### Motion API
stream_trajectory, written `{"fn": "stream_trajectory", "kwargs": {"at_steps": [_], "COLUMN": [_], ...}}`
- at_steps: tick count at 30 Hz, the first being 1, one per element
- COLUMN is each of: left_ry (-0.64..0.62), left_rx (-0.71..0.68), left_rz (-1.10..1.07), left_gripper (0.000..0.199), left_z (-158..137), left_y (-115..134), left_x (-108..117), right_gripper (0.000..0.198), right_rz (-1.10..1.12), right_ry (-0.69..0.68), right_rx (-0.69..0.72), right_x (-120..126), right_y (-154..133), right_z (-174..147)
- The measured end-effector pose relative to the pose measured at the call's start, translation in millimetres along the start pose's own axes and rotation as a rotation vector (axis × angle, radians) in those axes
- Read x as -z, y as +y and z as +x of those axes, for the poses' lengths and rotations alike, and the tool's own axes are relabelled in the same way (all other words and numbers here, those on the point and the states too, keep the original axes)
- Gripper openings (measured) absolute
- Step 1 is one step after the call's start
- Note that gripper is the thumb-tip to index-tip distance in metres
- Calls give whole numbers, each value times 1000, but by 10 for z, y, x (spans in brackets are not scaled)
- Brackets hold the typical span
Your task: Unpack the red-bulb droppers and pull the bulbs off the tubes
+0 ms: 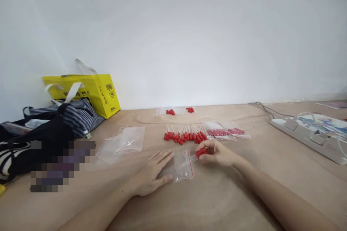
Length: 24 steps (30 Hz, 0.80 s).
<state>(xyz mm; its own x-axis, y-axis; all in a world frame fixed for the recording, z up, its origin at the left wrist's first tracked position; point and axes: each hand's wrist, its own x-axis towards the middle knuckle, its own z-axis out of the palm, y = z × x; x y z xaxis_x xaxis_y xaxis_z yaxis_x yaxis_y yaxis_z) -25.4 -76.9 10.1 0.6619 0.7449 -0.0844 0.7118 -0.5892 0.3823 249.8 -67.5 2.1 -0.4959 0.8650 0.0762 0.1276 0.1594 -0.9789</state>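
Note:
A small clear zip bag (181, 168) lies flat on the table, its red-lined mouth facing right. My left hand (155, 173) rests flat at the bag's left end, fingers spread and thumb near its lower edge. My right hand (214, 154) pinches a small bunch of red-tipped sticks (201, 152) by their red ends. Their pale shafts point left, at the mouth of the bag; how far they reach inside is hard to make out. Just beyond lies a row of loose red-tipped sticks (185, 135), red ends toward me.
Filled zip bags (218, 131) lie right of the row; another bag group (176, 112) is by the wall. Flat clear bags (130, 140) lie at left. A yellow bag (105, 94), striped bag (78, 113) and black bag (56, 133) stand left, a power strip (306, 137) right.

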Motion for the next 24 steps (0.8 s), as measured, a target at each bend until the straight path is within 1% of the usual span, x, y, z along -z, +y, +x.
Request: {"fn": "stream_trajectory", "kwargs": {"at_steps": [2,5,6,8,10,12,13,14,15,16,18,20,22,24], "left_ry": [75,238,288,351,346,286,261,259,287,349,550,754,851,825], "left_rx": [46,111,127,176,263,346,366,363,345,326,331,431,563,696], "left_rz": [-75,-152,-164,-188,-216,-235,-250,-273,-301,-326,-343,-305,-246,-227], "left_gripper": [56,51,50,52,54,47,40,34,31,29,28,26,23,21], "left_z": [9,60,81,113,121,105,93,79,66,56,41,34,31,29], "left_y": [-36,-119,-151,-206,-236,-240,-239,-243,-258,-289,-411,-606,-827,-1017], "left_x": [-12,-23,-23,-20,-8,18,38,66,100,142,241,339,407,429], "right_gripper": [25,24,25,26,27,23,19,18,20,23,26,24,22,21], "right_rz": [4,-25,-22,-9,-37,-204,-351,-495,-622,-737,-952,-1091,-1147,-1176], "right_ry": [89,310,396,539,618,649,657,656,649,631,584,543,509,473], "right_rx": [0,52,75,125,183,283,331,364,386,387,309,223,191,192], "right_x": [217,459,491,468,342,164,73,-13,-91,-161,-274,-363,-440,-514], "right_y": [-56,-134,-144,-130,-79,-17,7,23,29,26,2,-26,-38,-30], "right_z": [-56,-78,-54,50,216,408,501,589,668,738,853,941,1010,1062]}}
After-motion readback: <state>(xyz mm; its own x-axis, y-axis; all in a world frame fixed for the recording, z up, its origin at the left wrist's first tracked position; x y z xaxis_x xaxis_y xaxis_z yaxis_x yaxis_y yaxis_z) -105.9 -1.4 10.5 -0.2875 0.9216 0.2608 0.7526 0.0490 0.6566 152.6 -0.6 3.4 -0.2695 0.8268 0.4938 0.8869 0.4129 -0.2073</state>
